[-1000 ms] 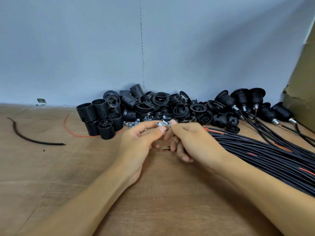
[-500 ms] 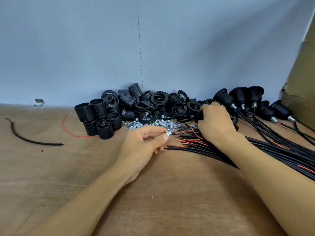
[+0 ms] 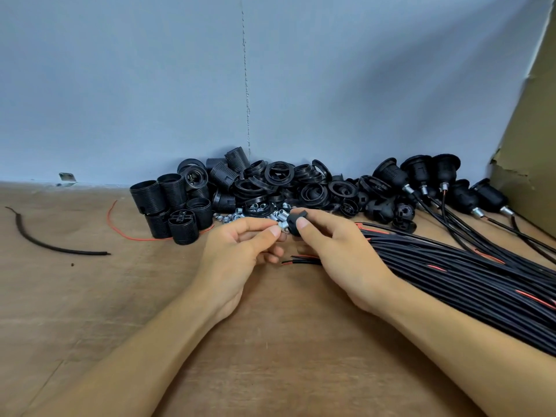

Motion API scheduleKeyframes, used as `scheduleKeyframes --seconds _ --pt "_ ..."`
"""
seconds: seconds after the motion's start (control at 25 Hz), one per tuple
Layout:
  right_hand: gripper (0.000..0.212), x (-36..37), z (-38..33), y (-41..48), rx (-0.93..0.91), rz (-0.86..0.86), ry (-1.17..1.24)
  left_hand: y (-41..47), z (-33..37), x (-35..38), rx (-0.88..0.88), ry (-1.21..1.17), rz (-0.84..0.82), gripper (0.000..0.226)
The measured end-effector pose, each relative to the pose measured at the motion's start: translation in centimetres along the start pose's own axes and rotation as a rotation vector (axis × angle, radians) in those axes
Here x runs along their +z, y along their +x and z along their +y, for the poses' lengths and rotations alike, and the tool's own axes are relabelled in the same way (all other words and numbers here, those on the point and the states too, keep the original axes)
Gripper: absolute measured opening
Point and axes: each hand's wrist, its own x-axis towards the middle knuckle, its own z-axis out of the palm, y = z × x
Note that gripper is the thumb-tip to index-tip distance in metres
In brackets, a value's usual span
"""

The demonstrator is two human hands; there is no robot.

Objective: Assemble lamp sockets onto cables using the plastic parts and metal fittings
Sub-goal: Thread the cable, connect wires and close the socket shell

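My left hand (image 3: 240, 251) pinches a small silver metal fitting (image 3: 282, 226) between thumb and forefinger. My right hand (image 3: 337, 251) grips a black plastic socket cap (image 3: 296, 221) and holds it against the fitting. Both hands hover over the brown table (image 3: 90, 311) in front of a pile of loose silver fittings and nuts (image 3: 240, 216). A bundle of black cables (image 3: 466, 275) with red inner wires lies to the right, partly under my right forearm. Stripped cable ends (image 3: 296, 260) poke out below my hands.
A heap of black threaded socket shells (image 3: 171, 206) and rings (image 3: 279, 182) lies against the blue wall. Several assembled sockets on cables (image 3: 421, 176) sit at the back right beside a cardboard sheet (image 3: 529, 139). A loose black cable piece (image 3: 54, 245) and red wire (image 3: 120, 233) lie at left.
My right hand reached to the parts pile at the back right, then came back to my left hand carrying a black socket cap. My left hand kept the metal fitting.
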Motion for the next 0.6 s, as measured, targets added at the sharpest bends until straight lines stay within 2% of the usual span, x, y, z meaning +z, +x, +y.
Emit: scheduleKeyframes --seconds 0.12,0.28,0.4,0.6 --pt "0.024 -0.65 0.2 0.39 0.054 -0.071 0.188 -0.17 0.11 -0.11 0.007 0.017 0.01 0.009" --pt "0.026 -0.65 0.71 0.58 0.107 -0.066 0.429 -0.24 0.14 -0.3 0.056 0.053 0.024 0.01" --pt "0.027 -0.81 0.81 0.68 0.104 -0.092 0.461 -0.28 0.22 -0.58 0.114 0.133 0.026 0.011" --pt "0.026 -1.04 0.79 0.56 0.042 -0.141 0.375 -0.3 0.44 -0.83 0.149 0.222 0.032 0.01"
